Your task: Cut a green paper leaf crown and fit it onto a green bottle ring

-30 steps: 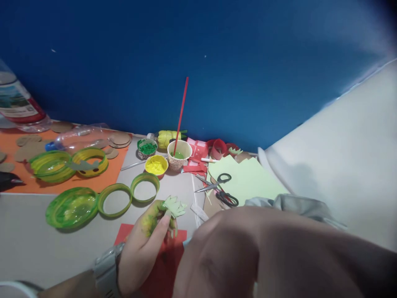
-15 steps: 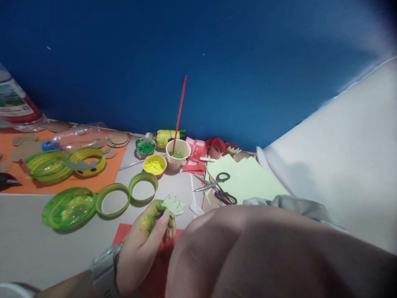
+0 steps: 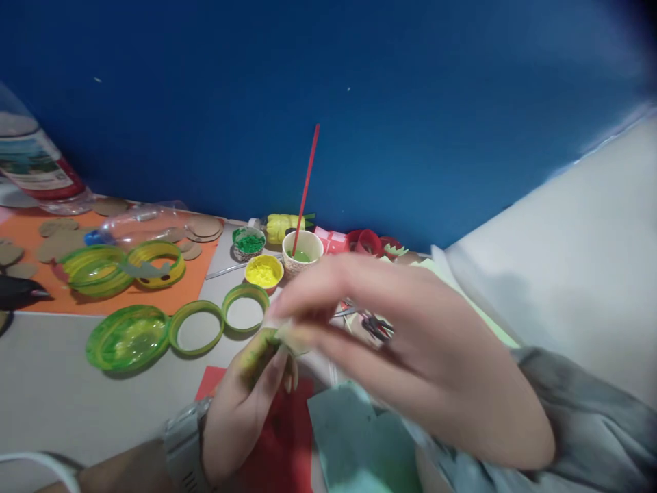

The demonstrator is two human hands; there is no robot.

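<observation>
My left hand, with a watch on the wrist and green and yellow paint on its skin, is closed in a pinch on a small piece of pale green paper. My right hand reaches across from the right, blurred by motion. Its thumb and forefinger come together at the paper and cover most of it. Beneath my left hand lies a sheet of red paper. Behind my right hand, scissors are partly hidden.
Green rings and a green bottle base lie left. Cups of yellow paint and green paint stand behind, beside a paper cup holding a red stick. Orange paper carries cardboard discs and a clear bottle.
My right hand has come to the paper piece held in my left hand, hiding its jagged points. The large limb close to the camera is gone, and a blue-green sheet now shows.
</observation>
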